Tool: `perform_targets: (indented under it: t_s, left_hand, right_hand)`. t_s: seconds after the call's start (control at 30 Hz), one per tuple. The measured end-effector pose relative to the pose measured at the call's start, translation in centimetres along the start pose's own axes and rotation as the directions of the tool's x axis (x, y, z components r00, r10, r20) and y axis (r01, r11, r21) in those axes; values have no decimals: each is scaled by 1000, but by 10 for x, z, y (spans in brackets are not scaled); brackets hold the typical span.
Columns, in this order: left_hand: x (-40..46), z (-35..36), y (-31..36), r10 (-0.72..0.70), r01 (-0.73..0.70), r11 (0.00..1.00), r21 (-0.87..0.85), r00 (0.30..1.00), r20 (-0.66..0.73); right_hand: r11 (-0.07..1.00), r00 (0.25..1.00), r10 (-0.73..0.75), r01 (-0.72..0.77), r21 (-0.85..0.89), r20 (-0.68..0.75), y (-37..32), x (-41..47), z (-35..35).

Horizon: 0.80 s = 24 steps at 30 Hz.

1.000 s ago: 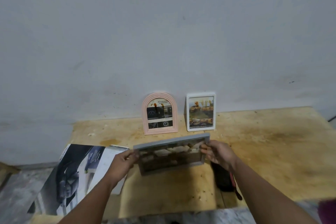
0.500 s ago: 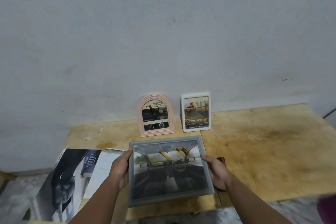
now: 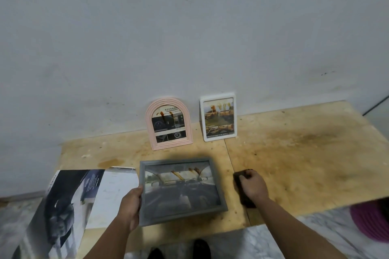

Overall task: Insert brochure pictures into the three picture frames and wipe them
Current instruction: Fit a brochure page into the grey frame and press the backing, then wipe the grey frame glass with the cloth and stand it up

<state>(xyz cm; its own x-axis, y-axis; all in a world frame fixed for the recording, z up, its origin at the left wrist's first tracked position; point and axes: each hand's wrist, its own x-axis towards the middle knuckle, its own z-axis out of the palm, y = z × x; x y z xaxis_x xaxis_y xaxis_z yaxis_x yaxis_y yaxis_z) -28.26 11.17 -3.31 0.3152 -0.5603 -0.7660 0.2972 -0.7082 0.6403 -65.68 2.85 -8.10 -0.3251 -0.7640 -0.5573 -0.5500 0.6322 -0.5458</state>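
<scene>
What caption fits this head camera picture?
Left hand holds grey frame; right hand grips dark cloth.

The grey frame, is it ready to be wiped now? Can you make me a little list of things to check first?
1. Picture inside the grey frame: ok, a car-interior picture shows through the front.
2. Frame held steady: ok, the left hand grips its left edge.
3. Wiping thing in hand: ok, the right hand grips a dark cloth on the table.
4. Cloth clean: cannot tell.
5. Other frames out of the way: ok, the pink arched frame and the white frame stand back by the wall.
</scene>
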Motion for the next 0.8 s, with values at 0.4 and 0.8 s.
perform_targets:
  t_s: [0.4,0.8]
  left_hand:
    - [15,-1,-12,38,-30,984,173,999,-39]
    - [-36,-20,-64,102,-62,926,372,991,-88]
  right_hand:
    - [985,996,84,-84,-150,-12,32,15,11]
    - [543,912,123,-391,743,390,-12,-12,38]
